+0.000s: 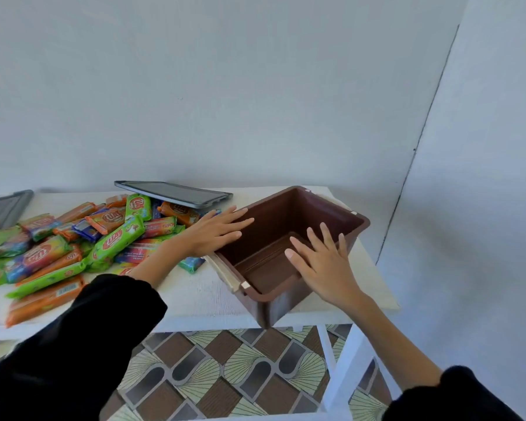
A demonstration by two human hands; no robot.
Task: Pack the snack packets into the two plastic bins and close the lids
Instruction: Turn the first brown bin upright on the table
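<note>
My right hand (325, 262) hovered spread over the empty brown bin (289, 247) at the table's (195, 296) front edge; my left hand (216, 232), flat, touched its rim. Snack packets (73, 247) lay unpacked.

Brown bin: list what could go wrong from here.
1. The brown bin has its near corner overhanging the white table; a push from the left hand or right hand could tip it off.
2. The grey lid lies tilted on the snack packets; pulling packets could make it slide.
</note>
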